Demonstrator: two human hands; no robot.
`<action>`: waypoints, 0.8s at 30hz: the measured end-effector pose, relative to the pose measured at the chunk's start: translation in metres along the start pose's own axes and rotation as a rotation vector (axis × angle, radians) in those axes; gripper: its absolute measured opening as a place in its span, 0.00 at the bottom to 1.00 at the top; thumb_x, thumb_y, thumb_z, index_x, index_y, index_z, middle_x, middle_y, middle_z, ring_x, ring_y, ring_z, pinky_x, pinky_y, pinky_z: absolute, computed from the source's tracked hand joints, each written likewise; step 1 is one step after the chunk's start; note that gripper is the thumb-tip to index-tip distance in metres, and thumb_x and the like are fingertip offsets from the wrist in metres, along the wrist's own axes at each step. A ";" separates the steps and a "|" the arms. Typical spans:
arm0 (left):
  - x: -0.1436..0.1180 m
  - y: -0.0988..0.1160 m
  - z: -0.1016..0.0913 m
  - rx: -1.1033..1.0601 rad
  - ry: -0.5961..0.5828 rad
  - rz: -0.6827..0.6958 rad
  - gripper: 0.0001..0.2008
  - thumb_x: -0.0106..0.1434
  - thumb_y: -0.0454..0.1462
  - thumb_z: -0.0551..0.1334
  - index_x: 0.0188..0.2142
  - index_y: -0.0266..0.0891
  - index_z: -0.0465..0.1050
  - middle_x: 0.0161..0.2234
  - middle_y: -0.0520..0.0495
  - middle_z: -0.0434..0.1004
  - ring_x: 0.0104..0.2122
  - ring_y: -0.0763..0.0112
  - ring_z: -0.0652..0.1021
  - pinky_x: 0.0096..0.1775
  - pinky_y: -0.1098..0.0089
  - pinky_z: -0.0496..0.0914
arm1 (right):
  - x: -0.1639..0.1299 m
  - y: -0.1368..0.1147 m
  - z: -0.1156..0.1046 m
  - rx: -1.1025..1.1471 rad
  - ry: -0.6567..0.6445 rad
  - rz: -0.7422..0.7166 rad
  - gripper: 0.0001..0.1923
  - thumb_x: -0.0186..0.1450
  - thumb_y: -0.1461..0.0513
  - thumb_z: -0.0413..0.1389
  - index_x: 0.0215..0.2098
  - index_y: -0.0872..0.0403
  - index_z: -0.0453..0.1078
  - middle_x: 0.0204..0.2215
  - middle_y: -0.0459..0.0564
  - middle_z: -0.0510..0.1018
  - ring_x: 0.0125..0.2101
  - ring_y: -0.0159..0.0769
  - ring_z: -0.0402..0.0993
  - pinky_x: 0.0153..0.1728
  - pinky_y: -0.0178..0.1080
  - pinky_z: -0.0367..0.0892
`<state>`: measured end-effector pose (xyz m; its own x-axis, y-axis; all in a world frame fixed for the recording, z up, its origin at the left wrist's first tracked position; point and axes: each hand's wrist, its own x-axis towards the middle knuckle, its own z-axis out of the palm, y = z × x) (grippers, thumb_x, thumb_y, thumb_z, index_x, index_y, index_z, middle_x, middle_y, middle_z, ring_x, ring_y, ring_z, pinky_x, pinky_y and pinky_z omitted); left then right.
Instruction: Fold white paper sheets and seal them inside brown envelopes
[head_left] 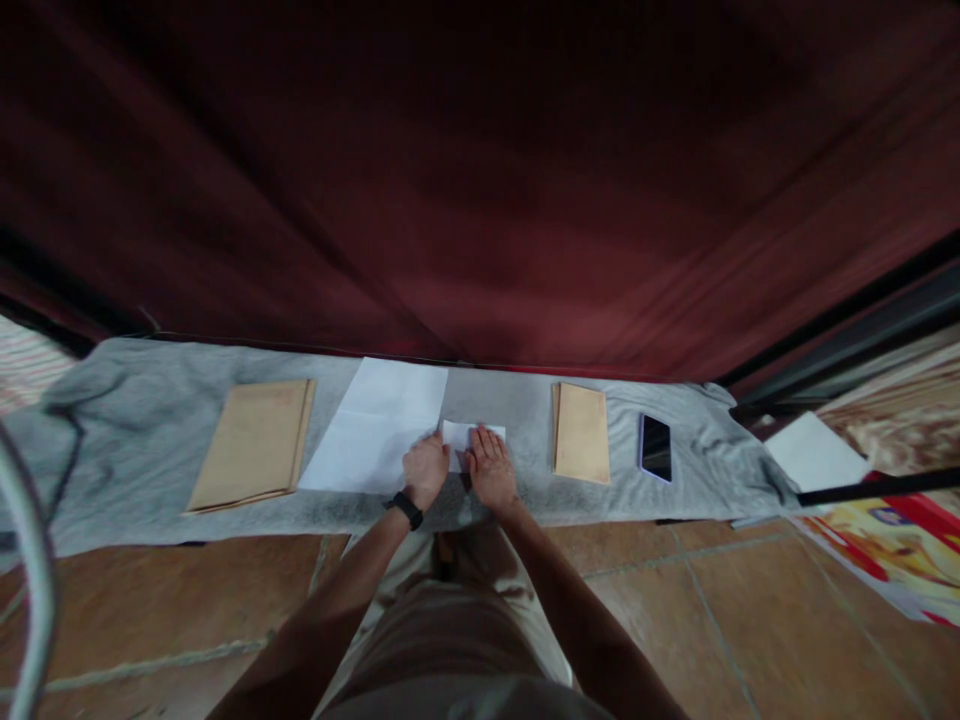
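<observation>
A small folded sheet of white paper [456, 432] lies on the grey cloth in front of me. My left hand [425, 470], with a dark watch at the wrist, is closed at the paper's left edge, its fingertips partly hidden. Flat over the right part of that paper rests my right hand [491, 468], fingers stretched out. Larger white sheets [375, 420] with a crease across them spread out to the left, partly beside my left hand.
A grey cloth [517, 400] covers the narrow surface. Brown envelopes lie in a larger stack [259, 435] at left and a smaller stack [582, 432] at right. Beyond is a phone [655, 447]. A dark red panel [480, 250] rises behind; a white tube [34, 570] curves at left.
</observation>
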<state>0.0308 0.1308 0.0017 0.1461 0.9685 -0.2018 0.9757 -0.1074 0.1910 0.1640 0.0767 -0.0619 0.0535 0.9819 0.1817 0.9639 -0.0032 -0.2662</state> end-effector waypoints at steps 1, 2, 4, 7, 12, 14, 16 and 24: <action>0.000 0.000 0.001 -0.003 0.002 0.003 0.18 0.72 0.39 0.50 0.53 0.35 0.72 0.44 0.34 0.81 0.46 0.54 0.81 0.44 0.62 0.73 | 0.000 0.000 0.000 -0.010 -0.005 -0.003 0.27 0.76 0.58 0.45 0.70 0.59 0.57 0.69 0.57 0.61 0.69 0.43 0.55 0.68 0.48 0.52; 0.000 -0.001 0.002 -0.006 0.004 0.005 0.18 0.72 0.39 0.50 0.54 0.35 0.72 0.44 0.34 0.81 0.46 0.54 0.81 0.44 0.62 0.73 | 0.000 0.000 0.001 -0.018 -0.008 -0.005 0.27 0.76 0.58 0.45 0.70 0.59 0.57 0.69 0.58 0.61 0.69 0.43 0.55 0.68 0.48 0.52; -0.001 -0.003 0.004 -0.011 0.007 0.009 0.19 0.73 0.39 0.49 0.55 0.34 0.70 0.44 0.34 0.80 0.47 0.54 0.81 0.44 0.62 0.73 | 0.000 -0.001 0.002 -0.027 -0.005 -0.011 0.27 0.76 0.58 0.46 0.70 0.59 0.57 0.69 0.58 0.60 0.69 0.43 0.55 0.68 0.49 0.52; -0.002 -0.005 0.007 -0.015 0.048 0.039 0.20 0.72 0.38 0.49 0.59 0.33 0.66 0.46 0.33 0.78 0.47 0.54 0.80 0.45 0.61 0.73 | -0.001 -0.001 0.004 -0.035 0.008 -0.016 0.27 0.76 0.58 0.46 0.70 0.58 0.56 0.70 0.57 0.59 0.69 0.44 0.54 0.67 0.50 0.52; -0.001 0.000 0.026 -0.040 0.215 0.313 0.21 0.70 0.32 0.49 0.61 0.34 0.65 0.59 0.33 0.70 0.59 0.55 0.72 0.60 0.56 0.65 | -0.001 0.000 0.005 -0.065 0.002 -0.029 0.27 0.76 0.58 0.44 0.71 0.60 0.56 0.70 0.58 0.58 0.69 0.45 0.54 0.68 0.49 0.50; -0.001 0.003 0.039 -0.085 0.222 0.440 0.23 0.71 0.33 0.48 0.63 0.35 0.64 0.65 0.36 0.66 0.65 0.57 0.66 0.65 0.56 0.59 | -0.002 0.001 0.005 -0.078 -0.006 -0.042 0.27 0.76 0.60 0.43 0.71 0.59 0.56 0.70 0.58 0.57 0.69 0.44 0.53 0.68 0.49 0.49; 0.000 0.003 0.052 -0.124 0.223 0.471 0.24 0.72 0.35 0.47 0.65 0.33 0.61 0.67 0.37 0.63 0.68 0.59 0.62 0.67 0.54 0.57 | -0.003 0.002 0.006 -0.090 -0.002 -0.056 0.27 0.75 0.62 0.43 0.71 0.59 0.55 0.70 0.57 0.58 0.70 0.43 0.52 0.68 0.49 0.49; -0.003 -0.013 0.073 -0.142 0.298 0.473 0.29 0.74 0.44 0.46 0.69 0.31 0.54 0.70 0.36 0.56 0.71 0.58 0.55 0.68 0.52 0.55 | -0.006 0.004 0.011 -0.123 0.053 -0.107 0.29 0.73 0.66 0.41 0.71 0.61 0.53 0.70 0.60 0.57 0.69 0.43 0.53 0.68 0.50 0.51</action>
<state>0.0292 0.1127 -0.0706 0.4891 0.8459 0.2125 0.7806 -0.5332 0.3261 0.1647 0.0733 -0.0746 -0.0407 0.9665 0.2536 0.9893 0.0745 -0.1252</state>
